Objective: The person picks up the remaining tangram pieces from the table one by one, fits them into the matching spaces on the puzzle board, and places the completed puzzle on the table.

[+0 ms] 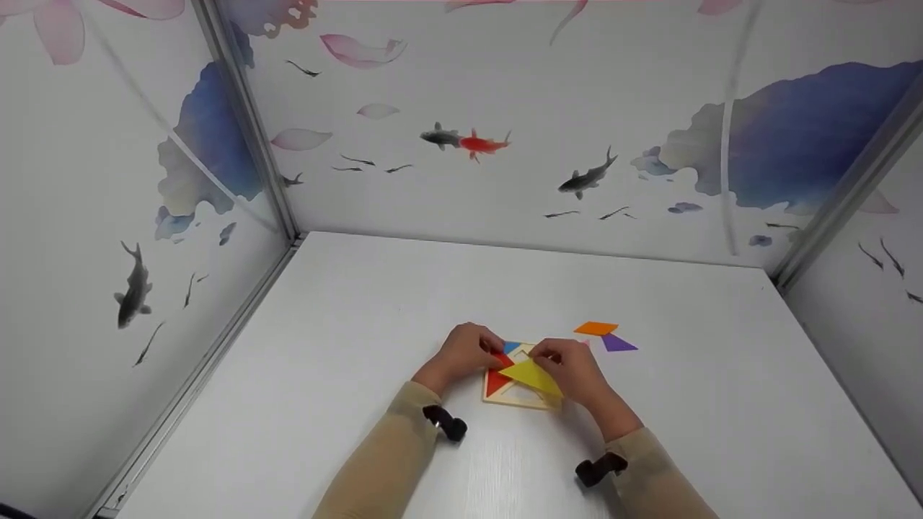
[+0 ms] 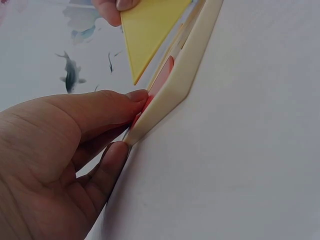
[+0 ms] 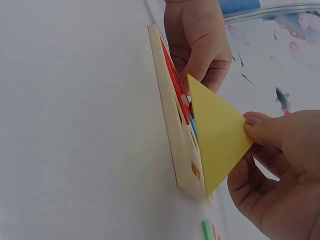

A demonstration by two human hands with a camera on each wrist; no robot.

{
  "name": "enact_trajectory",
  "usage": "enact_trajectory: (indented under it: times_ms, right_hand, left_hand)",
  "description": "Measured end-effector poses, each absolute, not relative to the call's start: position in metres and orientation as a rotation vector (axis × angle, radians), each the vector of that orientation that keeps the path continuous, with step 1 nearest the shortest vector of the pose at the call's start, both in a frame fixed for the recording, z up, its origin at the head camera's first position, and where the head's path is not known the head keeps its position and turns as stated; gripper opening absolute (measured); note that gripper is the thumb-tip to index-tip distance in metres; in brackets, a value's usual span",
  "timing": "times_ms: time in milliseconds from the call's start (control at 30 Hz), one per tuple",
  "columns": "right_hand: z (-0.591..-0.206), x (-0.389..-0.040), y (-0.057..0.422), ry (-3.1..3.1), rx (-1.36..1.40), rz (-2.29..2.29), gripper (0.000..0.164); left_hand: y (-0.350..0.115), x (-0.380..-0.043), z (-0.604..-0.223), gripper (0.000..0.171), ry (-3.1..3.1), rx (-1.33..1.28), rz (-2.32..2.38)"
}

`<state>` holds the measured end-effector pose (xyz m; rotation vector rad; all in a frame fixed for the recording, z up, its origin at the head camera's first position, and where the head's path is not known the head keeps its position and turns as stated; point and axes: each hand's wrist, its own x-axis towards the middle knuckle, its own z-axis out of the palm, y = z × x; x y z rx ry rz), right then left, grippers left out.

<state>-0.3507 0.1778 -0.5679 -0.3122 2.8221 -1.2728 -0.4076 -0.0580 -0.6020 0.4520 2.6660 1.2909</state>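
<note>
A wooden tangram tray (image 1: 519, 403) lies on the table with a red piece (image 1: 496, 383) and a blue piece (image 1: 511, 347) in it. At its left side my left hand (image 1: 465, 355) grips the edge, the thumb resting on red (image 2: 142, 108). My right hand (image 1: 575, 369) pinches a large yellow triangle (image 3: 220, 135) by one corner between thumb and fingers. That triangle is held tilted just above the tray, partly covering its recesses in the head view. One tip of it points toward the left hand.
Right of the tray, an orange parallelogram (image 1: 596, 329) and a purple triangle (image 1: 619, 343) lie on the white table (image 1: 360, 303). A green piece (image 3: 207, 230) shows low in the right wrist view. Printed panels with fish enclose the table on three sides.
</note>
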Motion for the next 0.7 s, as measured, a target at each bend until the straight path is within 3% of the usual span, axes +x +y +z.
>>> enact_trajectory:
  times_ms: [700]
  right_hand:
    - [-0.5703,-0.3498,0.1730,2.828,-0.394,-1.226,0.014]
  left_hand:
    - [-0.0589,-0.4071,-0.6012,0.020,2.657,0.468,1.303]
